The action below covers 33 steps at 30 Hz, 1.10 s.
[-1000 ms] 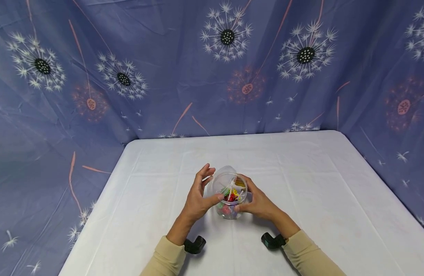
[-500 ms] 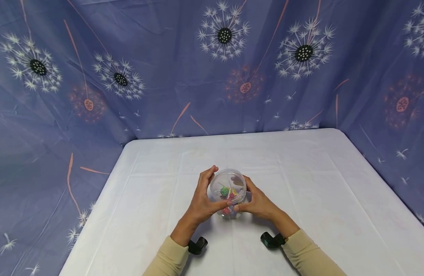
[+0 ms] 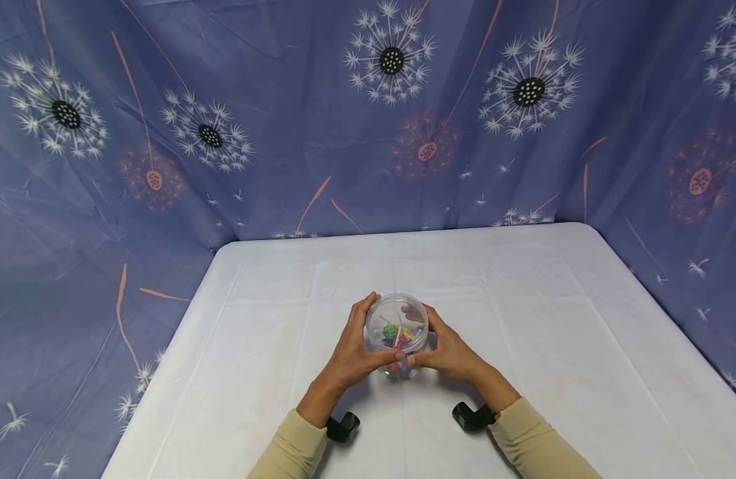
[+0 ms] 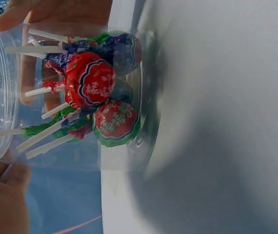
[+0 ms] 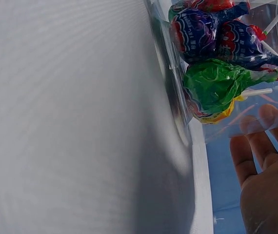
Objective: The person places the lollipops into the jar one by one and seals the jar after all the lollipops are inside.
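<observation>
A clear plastic jar (image 4: 85,161) stands upright on the white table, holding several wrapped lollipops (image 4: 89,80) with white sticks. Red, green, purple and yellow wrappers show through its wall. A clear round lid (image 3: 391,307) lies over the jar's mouth; whether it is fully seated I cannot tell. My left hand (image 3: 351,352) grips the lid from the left, thumb along its near edge and fingers at the far side. Lower down, my right hand (image 3: 450,349) holds the jar's right side, thumb in front and fingers behind, seen through the plastic.
A white cloth covers the table (image 3: 272,319). Blue-violet curtains (image 3: 320,113) with dandelion prints hang behind it and on both sides. A black wrist camera (image 3: 342,427) sits at the left wrist, another black camera (image 3: 472,418) at the right.
The lid, tilted up at the far side of the jar's mouth a second ago, has come down flat over it. My left hand moved slightly right with it; the right hand stayed put.
</observation>
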Tool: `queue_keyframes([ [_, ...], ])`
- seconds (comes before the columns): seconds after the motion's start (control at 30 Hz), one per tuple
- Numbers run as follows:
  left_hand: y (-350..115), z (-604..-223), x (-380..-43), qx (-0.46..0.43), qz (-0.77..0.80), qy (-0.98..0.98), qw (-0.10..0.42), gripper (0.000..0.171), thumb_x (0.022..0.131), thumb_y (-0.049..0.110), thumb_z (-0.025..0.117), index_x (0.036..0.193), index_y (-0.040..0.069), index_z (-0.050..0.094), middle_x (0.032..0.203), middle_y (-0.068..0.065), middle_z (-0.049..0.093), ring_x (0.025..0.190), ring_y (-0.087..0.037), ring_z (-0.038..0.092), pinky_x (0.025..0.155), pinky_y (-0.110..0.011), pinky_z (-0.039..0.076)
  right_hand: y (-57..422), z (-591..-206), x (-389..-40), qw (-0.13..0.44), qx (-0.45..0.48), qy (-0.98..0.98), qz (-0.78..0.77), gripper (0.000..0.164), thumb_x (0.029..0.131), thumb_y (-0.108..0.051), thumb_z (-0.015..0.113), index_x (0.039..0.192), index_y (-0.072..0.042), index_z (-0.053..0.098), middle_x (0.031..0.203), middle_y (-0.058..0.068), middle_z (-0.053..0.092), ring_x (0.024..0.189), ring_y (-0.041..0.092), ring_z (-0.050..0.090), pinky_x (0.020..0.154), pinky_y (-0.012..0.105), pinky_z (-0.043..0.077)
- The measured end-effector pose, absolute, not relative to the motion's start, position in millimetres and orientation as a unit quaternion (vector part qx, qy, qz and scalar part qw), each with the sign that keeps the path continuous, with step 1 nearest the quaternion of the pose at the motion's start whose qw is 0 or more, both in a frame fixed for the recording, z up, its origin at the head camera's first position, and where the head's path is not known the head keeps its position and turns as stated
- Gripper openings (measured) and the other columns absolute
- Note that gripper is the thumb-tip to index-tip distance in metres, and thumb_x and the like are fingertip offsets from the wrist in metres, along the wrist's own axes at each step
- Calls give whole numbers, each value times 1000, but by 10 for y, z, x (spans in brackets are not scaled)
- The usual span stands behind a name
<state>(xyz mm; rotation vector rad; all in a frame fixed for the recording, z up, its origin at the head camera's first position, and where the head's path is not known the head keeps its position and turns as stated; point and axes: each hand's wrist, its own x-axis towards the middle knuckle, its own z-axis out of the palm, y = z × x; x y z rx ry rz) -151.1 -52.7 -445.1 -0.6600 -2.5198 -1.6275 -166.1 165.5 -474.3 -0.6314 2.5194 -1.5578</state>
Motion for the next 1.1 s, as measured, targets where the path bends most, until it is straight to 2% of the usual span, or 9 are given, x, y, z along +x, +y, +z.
queue_keyframes([
  [0.17, -514, -4461, -1497, -165, -550, -819, -15, 103, 67, 39, 84, 148, 20, 23, 143, -9, 39, 127, -28, 44, 107, -53, 34, 1657, -4740, -1656, 56, -205, 830, -515, 95, 69, -31, 83, 146, -29, 26, 142, 10, 46, 126, 38, 46, 102, 69, 27],
  [0.3, -511, -4440, -1494, -159, -553, -818, -15, 102, 64, 39, 86, 145, 21, 27, 140, -11, 43, 122, -28, 47, 104, -51, 36, 1659, -4729, -1652, 57, -204, 831, -515, 95, 69, -31, 83, 146, -28, 26, 142, 12, 46, 126, 38, 46, 102, 69, 27],
  [0.53, -548, -4415, -1524, -187, -527, -829, -12, 101, 64, 36, 87, 144, 22, 28, 141, -10, 43, 123, -25, 48, 102, -47, 40, 1653, -4721, -1652, 61, -196, 835, -511, 97, 68, -33, 84, 145, -30, 26, 140, 10, 47, 125, 37, 46, 102, 68, 28],
  [0.77, -656, -4346, -1641, -226, -504, -831, -72, 101, 67, 39, 84, 147, 23, 24, 143, -10, 42, 129, -27, 43, 102, -49, 38, 1658, -4716, -1653, 64, -201, 833, -512, 97, 68, -33, 84, 146, -28, 26, 142, 13, 46, 126, 38, 45, 103, 68, 28],
  [1.0, -774, -4294, -1808, -274, -483, -819, -143, 102, 70, 33, 83, 149, 34, 18, 146, -10, 32, 130, -31, 40, 103, -49, 36, 1664, -4727, -1666, 67, -201, 838, -503, 97, 69, -33, 83, 146, -28, 25, 141, 12, 46, 126, 38, 46, 103, 67, 29],
  [1.1, -803, -4278, -1843, -290, -481, -811, -160, 107, 72, 29, 82, 150, 36, 10, 152, -5, 25, 138, -30, 31, 109, -52, 31, 1666, -4730, -1666, 65, -201, 838, -503, 97, 69, -33, 83, 146, -28, 25, 141, 12, 47, 126, 38, 46, 103, 67, 28],
])
